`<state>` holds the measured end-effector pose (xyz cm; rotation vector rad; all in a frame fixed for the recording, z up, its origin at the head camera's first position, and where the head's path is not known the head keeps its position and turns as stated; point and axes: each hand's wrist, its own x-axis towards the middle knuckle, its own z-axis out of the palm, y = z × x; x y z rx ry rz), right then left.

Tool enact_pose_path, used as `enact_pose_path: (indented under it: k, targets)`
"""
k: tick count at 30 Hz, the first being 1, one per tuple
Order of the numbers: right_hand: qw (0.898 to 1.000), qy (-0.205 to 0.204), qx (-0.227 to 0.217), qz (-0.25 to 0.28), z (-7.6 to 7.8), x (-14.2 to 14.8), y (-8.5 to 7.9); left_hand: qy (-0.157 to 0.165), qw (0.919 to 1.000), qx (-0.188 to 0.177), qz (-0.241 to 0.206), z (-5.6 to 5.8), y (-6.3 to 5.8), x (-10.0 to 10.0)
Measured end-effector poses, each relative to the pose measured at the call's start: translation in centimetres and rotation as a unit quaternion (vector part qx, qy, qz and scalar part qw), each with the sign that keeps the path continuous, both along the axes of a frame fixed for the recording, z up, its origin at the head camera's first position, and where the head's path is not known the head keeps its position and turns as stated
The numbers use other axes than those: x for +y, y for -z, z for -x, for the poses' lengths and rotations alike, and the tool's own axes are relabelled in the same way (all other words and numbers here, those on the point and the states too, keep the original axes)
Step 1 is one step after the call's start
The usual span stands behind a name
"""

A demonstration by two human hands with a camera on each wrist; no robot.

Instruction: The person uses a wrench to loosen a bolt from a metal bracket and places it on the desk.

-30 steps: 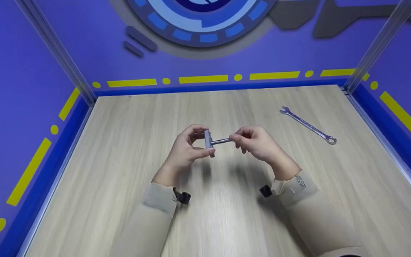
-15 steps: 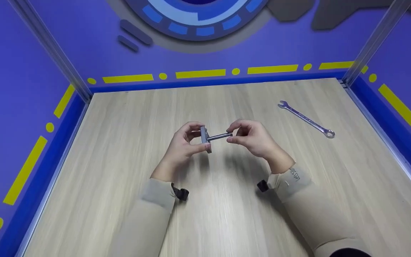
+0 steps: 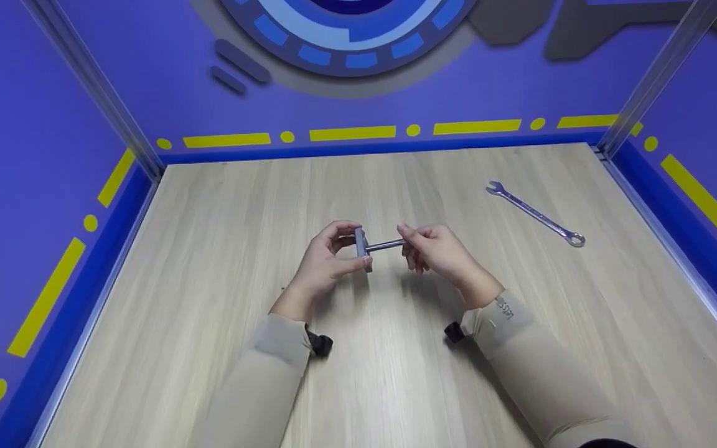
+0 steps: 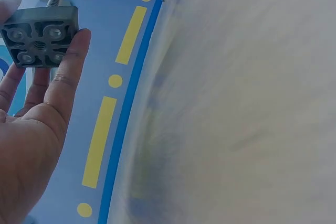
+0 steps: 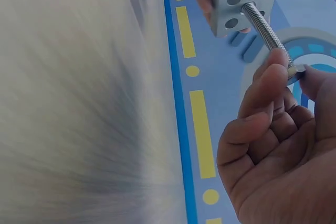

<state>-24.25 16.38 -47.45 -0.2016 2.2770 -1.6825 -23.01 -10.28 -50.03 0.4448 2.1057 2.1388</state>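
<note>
My left hand (image 3: 318, 264) grips a grey square plate (image 4: 39, 35) by its edges, thumb on one side and fingers on the other, above the table. In the right wrist view the plate's face shows round holes near its corners, and in the left wrist view its back is ribbed. From the plate's centre a long threaded bolt (image 5: 266, 32) sticks out toward my right hand (image 3: 442, 255). Thumb and forefinger of that hand pinch the bolt's hex head (image 5: 295, 74), while its other fingers curl loosely below.
A combination wrench (image 3: 536, 214) lies slanted on the wooden table (image 3: 209, 249), back right of the hands. Blue walls (image 3: 358, 112) with yellow marks enclose the table at the back and both sides.
My right thumb and fingers have rolled around the bolt's head: spread with the thumb low half a second ago, now with the thumb high. The left hand keeps its grip on the plate.
</note>
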Motion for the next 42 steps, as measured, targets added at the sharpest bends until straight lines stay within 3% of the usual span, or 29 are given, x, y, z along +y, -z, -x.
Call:
enact_pose_path:
  k: [9, 15, 23, 31, 36, 42]
  targets:
    - [1.0, -0.029, 0.005, -0.005, 0.1, 0.4, -0.5, -0.002, 0.9999, -0.001, 0.013, -0.2, 0.1, 0.0]
    - [0.998, -0.042, 0.045, 0.009, 0.1, 0.7, -0.1, -0.012, 0.9998, -0.006, 0.014, -0.2, 0.3, -0.1]
    - [0.993, -0.028, 0.114, 0.01, 0.2, 0.7, 0.5, -0.018, 0.9996, -0.014, 0.018, -0.2, 0.4, -0.5]
    - [0.986, -0.023, 0.162, 0.013, 0.6, 0.5, 0.0, -0.014, 0.9997, -0.019, 0.007, 0.2, 0.0, -0.6]
    - [0.991, -0.026, 0.13, 0.004, 0.7, 0.7, -0.3, -0.015, 0.9997, -0.017, -0.001, 0.5, -0.3, -0.7]
    - [0.999, 0.026, 0.043, -0.004, 0.5, 0.3, 0.3, -0.01, 0.9998, -0.016, 0.005, 0.0, 0.1, -0.7]
